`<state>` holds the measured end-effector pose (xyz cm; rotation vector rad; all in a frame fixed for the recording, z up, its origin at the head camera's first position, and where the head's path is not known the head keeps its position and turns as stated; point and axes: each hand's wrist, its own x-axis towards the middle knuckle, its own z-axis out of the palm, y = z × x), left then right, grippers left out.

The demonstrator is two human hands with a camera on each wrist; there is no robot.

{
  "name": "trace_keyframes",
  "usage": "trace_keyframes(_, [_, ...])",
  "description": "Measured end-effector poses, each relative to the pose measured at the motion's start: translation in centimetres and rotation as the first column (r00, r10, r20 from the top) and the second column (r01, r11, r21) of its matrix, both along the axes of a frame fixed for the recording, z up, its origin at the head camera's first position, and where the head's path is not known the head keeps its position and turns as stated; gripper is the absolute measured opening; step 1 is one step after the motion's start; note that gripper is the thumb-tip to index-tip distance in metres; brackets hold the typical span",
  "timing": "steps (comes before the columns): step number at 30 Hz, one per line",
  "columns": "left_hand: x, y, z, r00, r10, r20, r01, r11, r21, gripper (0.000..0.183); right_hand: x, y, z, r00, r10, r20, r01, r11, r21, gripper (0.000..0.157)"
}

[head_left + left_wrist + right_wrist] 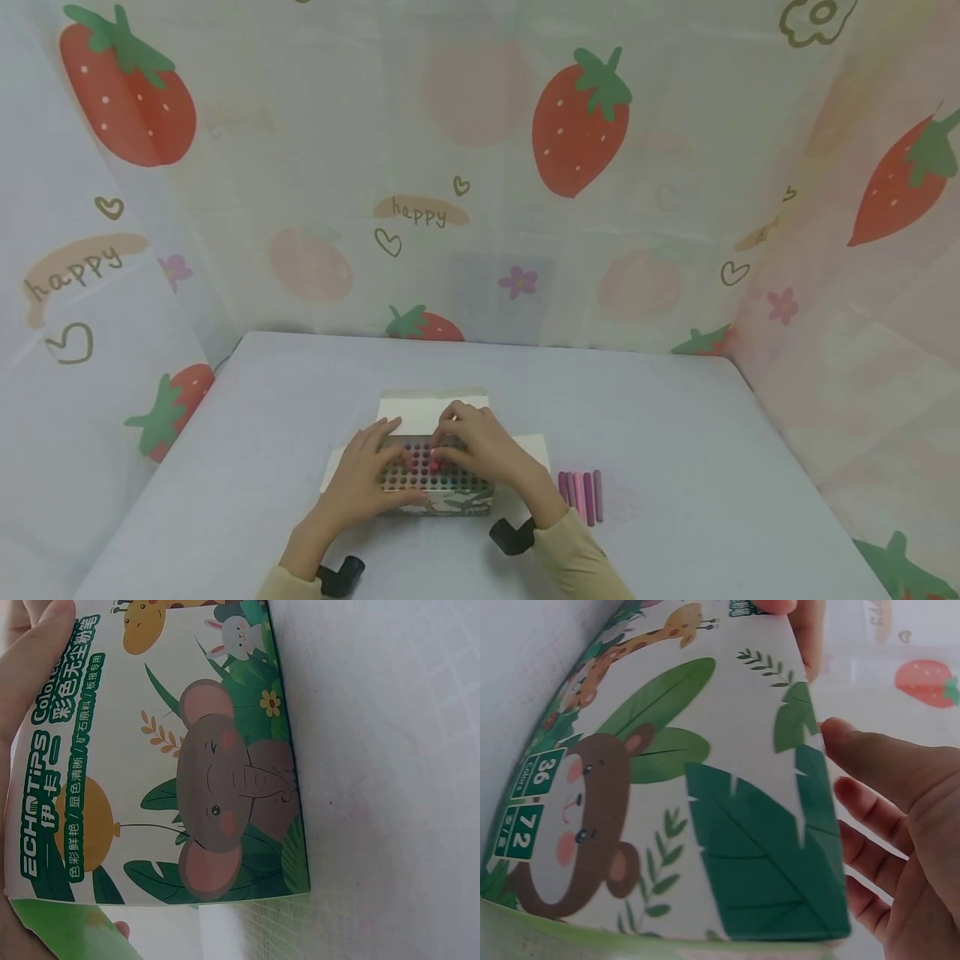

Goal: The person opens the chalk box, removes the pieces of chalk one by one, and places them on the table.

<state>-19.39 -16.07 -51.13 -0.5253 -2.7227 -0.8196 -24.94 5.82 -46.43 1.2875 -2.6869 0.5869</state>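
Note:
An opened box of colored chalk (457, 502) stands on the table, its rows of round chalk ends facing up. On its left side my left hand (365, 477) grips it, thumb along the front edge and fingers across the top. The left wrist view shows part of that hand (34, 664) against the printed elephant side of the box (150, 772). Above the chalk rows, my right hand (480, 440) pinches a pink chalk stick (435, 463) between thumb and fingers. In the right wrist view, the right hand (937, 817) is bent over the box's rim; the stick is hidden there.
Several pink and purple chalk sticks (579, 497) lie in a row on the white table (675, 467), right of the box. A white lid flap (420, 410) stands up behind the box, and side flaps spread outward. A strawberry-printed curtain (480, 167) encloses the table.

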Motion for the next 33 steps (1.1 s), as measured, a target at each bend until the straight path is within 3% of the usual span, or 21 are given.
trace_keyframes(13, [0.0, 0.0, -0.1, 1.0, 0.0, 0.0, 0.0, 1.0, 0.018, 0.048, 0.1, 0.6, 1.0, 1.0, 0.02, 0.018, -0.017, 0.985, -0.171, 0.011])
trace_keyframes(22, [0.0, -0.1, -0.1, 1.0, 0.0, -0.008, 0.001, 1.0, 0.018, 0.047, 0.2, 1.4, 1.0, 0.997, 0.059, 0.042, -0.042, 0.943, -0.33, 0.012])
trace_keyframes(28, [0.1, -0.1, -0.1, 1.0, 0.001, -0.005, -0.001, 1.0, 0.021, 0.046, 0.1, 1.8, 1.0, 1.0, 0.02, -0.014, -0.024, 0.919, -0.395, 0.009])
trace_keyframes(33, [0.0, -0.1, -0.1, 1.0, 0.003, -0.005, -0.003, 1.0, 0.021, 0.046, 0.0, 2.3, 1.2, 0.998, 0.002, -0.061, -0.03, 0.88, -0.473, 0.007])
